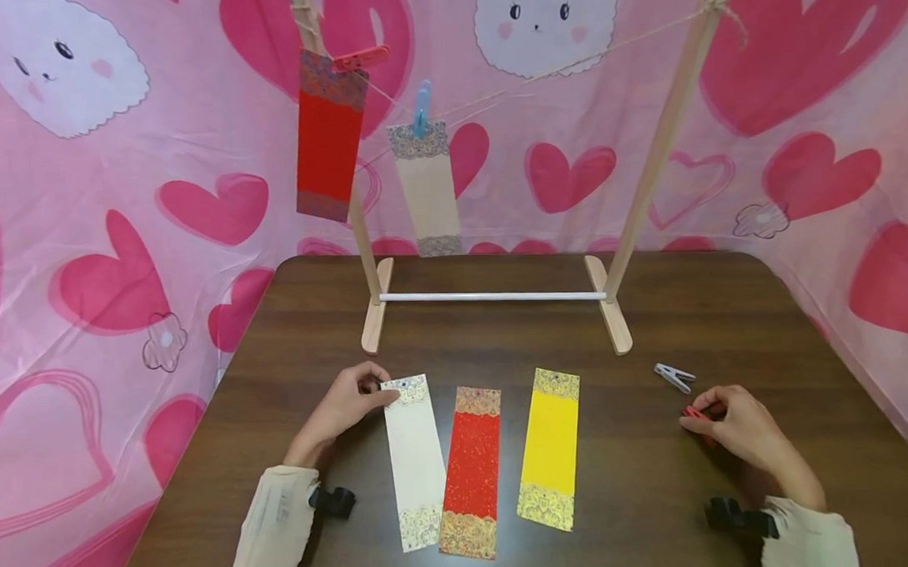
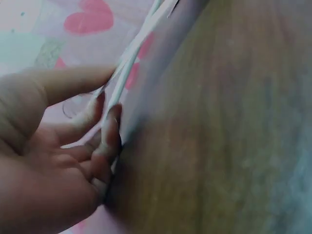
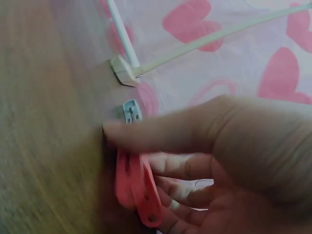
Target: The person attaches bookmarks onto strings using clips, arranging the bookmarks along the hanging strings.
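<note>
My left hand point(image 1: 347, 406) pinches the patterned top end of a white paper strip point(image 1: 417, 464) between thumb and fingers. Seen from the left wrist, the strip point(image 2: 127, 61) appears edge-on, its end between the thumb and fingertips. On the far right, my right hand point(image 1: 743, 430) holds a red clothespin point(image 1: 699, 417) close over the table. The right wrist view shows the red clothespin point(image 3: 130, 180) under my thumb, its two handle ends pointing down; its gripping end is hidden. Just beyond that hand lies a grey clothespin point(image 1: 674, 377).
A red strip point(image 1: 473, 466) and a yellow strip point(image 1: 550, 447) lie right of the white one. Behind them stands a wooden frame point(image 1: 656, 160) with a string. From it hang a red strip point(image 1: 331, 146) by a red clothespin point(image 1: 359, 59) and a cream strip point(image 1: 428, 193) by a blue clothespin point(image 1: 421, 109).
</note>
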The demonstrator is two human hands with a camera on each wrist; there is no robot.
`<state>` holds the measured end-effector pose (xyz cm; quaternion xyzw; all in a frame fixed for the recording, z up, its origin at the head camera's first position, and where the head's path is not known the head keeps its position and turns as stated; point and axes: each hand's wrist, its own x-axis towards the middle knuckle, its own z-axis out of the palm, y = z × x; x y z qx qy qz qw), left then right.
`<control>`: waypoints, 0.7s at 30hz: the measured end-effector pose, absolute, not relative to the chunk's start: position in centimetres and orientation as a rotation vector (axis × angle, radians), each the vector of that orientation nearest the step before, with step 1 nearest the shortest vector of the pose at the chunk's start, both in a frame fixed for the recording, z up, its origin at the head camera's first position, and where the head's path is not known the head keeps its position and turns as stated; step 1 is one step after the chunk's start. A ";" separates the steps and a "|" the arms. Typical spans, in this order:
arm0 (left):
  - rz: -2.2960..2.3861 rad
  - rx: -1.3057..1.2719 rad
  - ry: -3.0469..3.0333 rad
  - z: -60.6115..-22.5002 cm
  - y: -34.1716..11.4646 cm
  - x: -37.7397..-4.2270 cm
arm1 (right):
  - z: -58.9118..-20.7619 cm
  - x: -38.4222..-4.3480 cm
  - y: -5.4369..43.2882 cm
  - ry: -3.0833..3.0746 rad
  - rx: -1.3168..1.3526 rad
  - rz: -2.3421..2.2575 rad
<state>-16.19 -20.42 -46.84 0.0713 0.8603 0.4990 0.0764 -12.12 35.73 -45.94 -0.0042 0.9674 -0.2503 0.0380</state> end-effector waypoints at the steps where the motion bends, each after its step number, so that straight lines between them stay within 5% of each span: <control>1: 1.579 0.181 2.533 -46.9 -20.5 -16.3 | -45.9 -12.0 35.8 2.977 -0.015 -0.775; 10: 2.063 -0.160 2.188 -47.2 -21.1 -16.9 | -46.1 -11.5 35.2 3.073 0.018 -1.213; 21: 2.199 -0.126 1.941 -47.5 -21.2 -17.3 | -46.0 -11.7 34.7 3.188 0.128 -1.195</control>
